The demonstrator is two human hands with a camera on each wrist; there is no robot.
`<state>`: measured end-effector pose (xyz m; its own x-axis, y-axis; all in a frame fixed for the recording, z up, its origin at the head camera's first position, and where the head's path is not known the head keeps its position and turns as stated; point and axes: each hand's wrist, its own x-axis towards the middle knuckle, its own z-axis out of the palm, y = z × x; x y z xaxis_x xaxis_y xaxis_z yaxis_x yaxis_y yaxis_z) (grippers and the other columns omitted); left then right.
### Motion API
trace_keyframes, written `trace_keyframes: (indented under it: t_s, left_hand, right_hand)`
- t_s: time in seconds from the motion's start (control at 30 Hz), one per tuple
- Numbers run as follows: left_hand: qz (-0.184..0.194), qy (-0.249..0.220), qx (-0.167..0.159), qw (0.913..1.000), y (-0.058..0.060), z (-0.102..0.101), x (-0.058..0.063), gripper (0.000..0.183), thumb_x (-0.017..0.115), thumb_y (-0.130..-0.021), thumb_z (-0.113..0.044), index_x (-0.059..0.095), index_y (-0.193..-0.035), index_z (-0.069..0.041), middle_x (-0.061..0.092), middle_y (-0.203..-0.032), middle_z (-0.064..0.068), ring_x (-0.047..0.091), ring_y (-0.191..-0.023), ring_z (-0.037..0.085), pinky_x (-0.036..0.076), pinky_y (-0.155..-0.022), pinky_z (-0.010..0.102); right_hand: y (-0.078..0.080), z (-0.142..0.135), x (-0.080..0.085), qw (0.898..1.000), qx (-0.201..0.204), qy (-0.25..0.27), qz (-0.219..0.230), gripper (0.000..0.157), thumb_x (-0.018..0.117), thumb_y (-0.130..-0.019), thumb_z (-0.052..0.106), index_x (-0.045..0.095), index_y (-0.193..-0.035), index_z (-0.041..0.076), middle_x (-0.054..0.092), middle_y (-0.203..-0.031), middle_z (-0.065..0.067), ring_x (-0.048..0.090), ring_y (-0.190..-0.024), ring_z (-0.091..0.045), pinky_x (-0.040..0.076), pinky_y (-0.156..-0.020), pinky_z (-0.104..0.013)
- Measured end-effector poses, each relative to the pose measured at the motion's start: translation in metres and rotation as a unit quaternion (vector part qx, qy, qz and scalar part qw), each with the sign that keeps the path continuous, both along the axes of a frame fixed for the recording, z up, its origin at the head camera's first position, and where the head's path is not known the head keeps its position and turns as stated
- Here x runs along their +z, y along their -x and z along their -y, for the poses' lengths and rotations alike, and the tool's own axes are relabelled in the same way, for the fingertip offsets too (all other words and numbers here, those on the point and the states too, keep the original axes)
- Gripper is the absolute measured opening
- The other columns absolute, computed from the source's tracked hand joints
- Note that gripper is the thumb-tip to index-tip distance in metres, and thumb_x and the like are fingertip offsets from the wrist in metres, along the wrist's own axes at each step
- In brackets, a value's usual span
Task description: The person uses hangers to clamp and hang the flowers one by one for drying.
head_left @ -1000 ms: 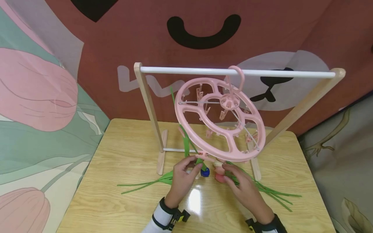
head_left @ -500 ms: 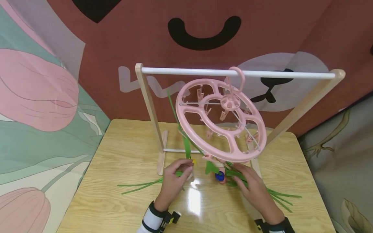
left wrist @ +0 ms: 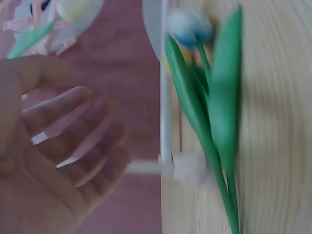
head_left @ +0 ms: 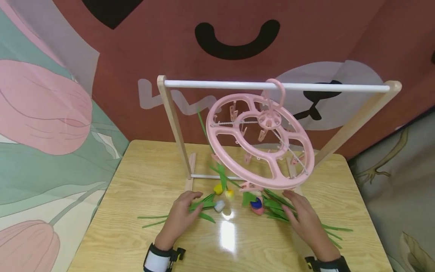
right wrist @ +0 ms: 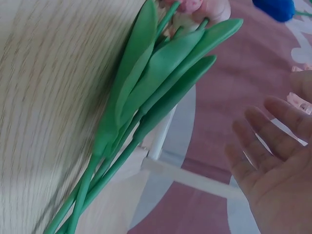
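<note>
As seen in the head view, both hands are apart and grip nothing: the left hand (head_left: 181, 216) lies at lower left of centre with fingers spread loosely, and the right hand (head_left: 305, 222) at lower right of centre with fingers relaxed. Beside the left hand, a white-and-blue tulip (head_left: 219, 206) lies on the wooden table (head_left: 146, 170); in the left wrist view, a yellow head (left wrist: 171, 62) shows partly behind it. Nearest the right hand, pink-headed tulips (right wrist: 156, 70) lie bundled on the tabletop, their stems running to the lower left of the right wrist view. At centre, a blue tulip (head_left: 256, 204) hangs head down below a pink clip (head_left: 250, 187). Above, a pink ring hanger (head_left: 276, 182) is hooked over the white rod (head_left: 217, 84), its ring tilted toward the lower right.
</note>
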<state>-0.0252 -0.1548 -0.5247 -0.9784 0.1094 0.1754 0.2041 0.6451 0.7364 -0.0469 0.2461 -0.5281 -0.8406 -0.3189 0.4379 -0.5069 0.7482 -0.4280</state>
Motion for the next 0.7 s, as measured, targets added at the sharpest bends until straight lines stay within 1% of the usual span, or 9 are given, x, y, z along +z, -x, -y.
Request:
trace_keyframes:
  t_s: [0.1, 0.2, 0.23, 0.3, 0.37, 0.43, 0.47, 0.6, 0.7]
  left_hand:
    - [0.036, 0.085, 0.000, 0.9957, -0.003, 0.010, -0.005, 0.042, 0.082, -0.088, -0.012, 0.069, -0.127, -0.006, 0.071, -0.116, 0.010, 0.065, -0.102, 0.029, 0.059, -0.082, 0.041]
    - [0.054, 0.158, 0.006, 0.9859, -0.007, 0.017, -0.012, 0.049, 0.085, -0.080, -0.008, 0.070, -0.126, -0.005, 0.070, -0.115, 0.012, 0.064, -0.104, 0.030, 0.059, -0.085, 0.045]
    - [0.052, 0.181, 0.009, 0.9820, -0.008, 0.020, -0.016, 0.049, 0.086, -0.078, -0.006, 0.071, -0.124, -0.005, 0.070, -0.113, 0.012, 0.064, -0.103, 0.030, 0.059, -0.084, 0.045]
    - [0.040, 0.211, 0.017, 0.9766, -0.011, 0.024, -0.021, 0.049, 0.087, -0.072, -0.001, 0.073, -0.119, -0.004, 0.069, -0.109, 0.013, 0.064, -0.099, 0.031, 0.059, -0.079, 0.046]
    - [0.018, 0.231, 0.024, 0.9725, -0.013, 0.028, -0.027, 0.047, 0.087, -0.069, 0.003, 0.075, -0.113, -0.004, 0.069, -0.105, 0.014, 0.064, -0.092, 0.030, 0.058, -0.074, 0.043]
    - [-0.004, 0.243, 0.029, 0.9695, -0.014, 0.031, -0.031, 0.042, 0.086, -0.068, 0.007, 0.075, -0.108, -0.004, 0.067, -0.100, 0.014, 0.061, -0.086, 0.028, 0.056, -0.069, 0.039]
    - [-0.012, 0.249, 0.032, 0.9678, -0.014, 0.032, -0.033, 0.040, 0.086, -0.068, 0.008, 0.076, -0.105, -0.003, 0.066, -0.097, 0.013, 0.060, -0.084, 0.026, 0.054, -0.067, 0.037]
    - [-0.028, 0.268, 0.036, 0.9625, -0.016, 0.036, -0.038, 0.026, 0.084, -0.073, 0.009, 0.076, -0.095, -0.003, 0.060, -0.085, 0.008, 0.052, -0.073, 0.019, 0.047, -0.059, 0.030]
    - [-0.026, 0.279, 0.034, 0.9592, -0.016, 0.037, -0.041, 0.018, 0.082, -0.079, 0.008, 0.076, -0.090, -0.004, 0.058, -0.080, 0.005, 0.050, -0.069, 0.015, 0.047, -0.055, 0.027]
  right_hand:
    - [0.001, -0.005, 0.000, 1.000, -0.007, -0.014, -0.012, 0.053, 0.082, -0.079, -0.003, 0.064, -0.129, -0.004, 0.063, -0.134, -0.022, 0.060, -0.120, -0.040, 0.045, -0.108, -0.029]
    - [0.003, -0.011, -0.001, 0.999, -0.010, -0.034, -0.032, 0.050, 0.082, -0.080, 0.000, 0.065, -0.127, -0.006, 0.061, -0.136, -0.024, 0.059, -0.120, -0.043, 0.050, -0.096, -0.051]
    - [0.003, -0.013, -0.001, 0.999, -0.012, -0.039, -0.037, 0.045, 0.080, -0.085, 0.004, 0.065, -0.126, -0.006, 0.061, -0.136, -0.024, 0.059, -0.120, -0.044, 0.050, -0.096, -0.054]
    - [0.004, -0.017, -0.004, 0.998, -0.017, -0.049, -0.045, 0.038, 0.070, -0.100, 0.021, 0.065, -0.124, -0.007, 0.061, -0.136, -0.025, 0.058, -0.120, -0.045, 0.049, -0.096, -0.058]
    - [0.005, -0.022, -0.006, 0.997, -0.022, -0.057, -0.057, 0.049, 0.053, -0.108, 0.038, 0.065, -0.122, -0.008, 0.061, -0.135, -0.027, 0.058, -0.118, -0.047, 0.048, -0.095, -0.059]
    - [0.006, -0.027, -0.009, 0.995, -0.026, -0.062, -0.069, 0.067, 0.036, -0.110, 0.050, 0.066, -0.119, -0.009, 0.061, -0.133, -0.029, 0.058, -0.118, -0.049, 0.048, -0.095, -0.060]
    - [0.006, -0.029, -0.010, 0.995, -0.027, -0.066, -0.075, 0.072, 0.031, -0.110, 0.052, 0.066, -0.118, -0.010, 0.061, -0.132, -0.030, 0.058, -0.118, -0.049, 0.048, -0.095, -0.061]
    - [0.006, -0.033, -0.014, 0.993, -0.027, -0.074, -0.090, 0.072, 0.030, -0.111, 0.052, 0.067, -0.116, -0.011, 0.061, -0.130, -0.032, 0.059, -0.117, -0.050, 0.049, -0.094, -0.063]
    - [0.005, -0.035, -0.017, 0.993, -0.025, -0.074, -0.086, 0.070, 0.032, -0.111, 0.051, 0.067, -0.116, -0.010, 0.061, -0.129, -0.032, 0.059, -0.115, -0.051, 0.051, -0.092, -0.064]
